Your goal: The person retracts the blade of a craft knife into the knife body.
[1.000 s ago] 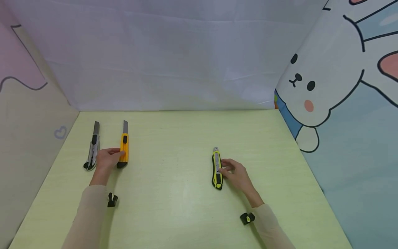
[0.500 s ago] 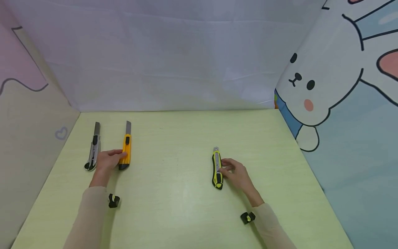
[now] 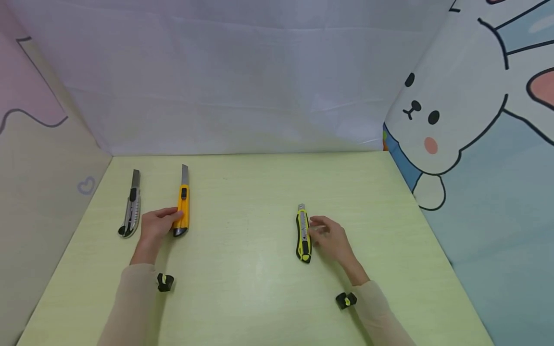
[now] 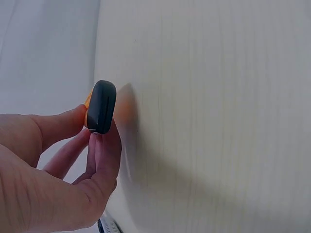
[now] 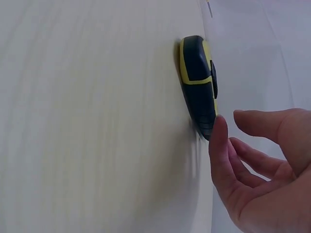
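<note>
My left hand point(image 3: 157, 225) pinches an orange box cutter point(image 3: 183, 206) between thumb and fingers, its blade out and pointing to the far edge. In the left wrist view, the black end of the orange box cutter point(image 4: 100, 108) faces the camera, with its reflection and shadow beside it on the tabletop. A yellow-and-black box cutter point(image 3: 303, 235) lies on the table at centre right. Beside it is my right hand point(image 3: 332, 239); in the right wrist view its thumb stands apart from the fingers, and a fingertip point(image 5: 219, 125) overlaps the cutter's far part.
A silver-and-black box cutter point(image 3: 131, 206) with its blade out lies left of my left hand. Beneath everything is a pale yellow table point(image 3: 242, 288). A white cloth point(image 3: 242, 86) hangs along its back edge, with printed panels on both sides.
My left hand has carried the orange box cutter to the right, away from the silver one. My right thumb has parted from the yellow-and-black box cutter, which stays in place.
</note>
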Demonstrator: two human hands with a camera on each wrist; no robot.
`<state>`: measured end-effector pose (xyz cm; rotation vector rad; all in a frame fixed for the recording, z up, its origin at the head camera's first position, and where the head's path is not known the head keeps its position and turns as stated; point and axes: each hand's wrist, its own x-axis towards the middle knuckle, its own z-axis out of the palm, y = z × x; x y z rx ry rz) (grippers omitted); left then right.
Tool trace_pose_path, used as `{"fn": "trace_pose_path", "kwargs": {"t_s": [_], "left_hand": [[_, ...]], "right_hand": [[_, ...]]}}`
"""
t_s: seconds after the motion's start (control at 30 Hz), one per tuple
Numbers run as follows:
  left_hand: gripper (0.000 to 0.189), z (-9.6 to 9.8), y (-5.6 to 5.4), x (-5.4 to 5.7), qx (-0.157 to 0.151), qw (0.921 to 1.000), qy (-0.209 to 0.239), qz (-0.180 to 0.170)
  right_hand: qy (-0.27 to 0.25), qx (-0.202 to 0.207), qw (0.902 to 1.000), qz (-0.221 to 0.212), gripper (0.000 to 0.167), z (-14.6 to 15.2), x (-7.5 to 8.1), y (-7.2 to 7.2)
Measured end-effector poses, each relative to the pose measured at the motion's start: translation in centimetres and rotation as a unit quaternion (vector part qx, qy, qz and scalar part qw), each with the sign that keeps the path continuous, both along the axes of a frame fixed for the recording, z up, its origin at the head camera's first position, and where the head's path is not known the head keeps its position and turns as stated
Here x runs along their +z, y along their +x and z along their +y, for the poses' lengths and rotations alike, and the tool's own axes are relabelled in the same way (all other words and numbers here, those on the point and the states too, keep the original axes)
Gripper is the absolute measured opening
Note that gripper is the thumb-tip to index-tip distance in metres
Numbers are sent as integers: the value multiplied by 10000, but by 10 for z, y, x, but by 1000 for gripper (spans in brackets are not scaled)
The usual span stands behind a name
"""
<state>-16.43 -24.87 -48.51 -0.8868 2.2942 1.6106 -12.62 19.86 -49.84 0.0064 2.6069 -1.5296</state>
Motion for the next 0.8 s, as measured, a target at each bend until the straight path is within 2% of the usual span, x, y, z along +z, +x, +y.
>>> {"fn": "trace_pose_path", "kwargs": {"t_s": [0.3,0.57,0.8], "left_hand": [[49,11,6,3,23,9997,214,101],[50,20,11,4,-20,9988,346,355],[49,32,16,7,9,9985,437,342]], "right_hand": [[-121,12,9999,20,35,-4,6,-1],[-201,103,9996,168,35,-6,8,-3],[-276,181,9991,263,33,-7,10,-3]]}}
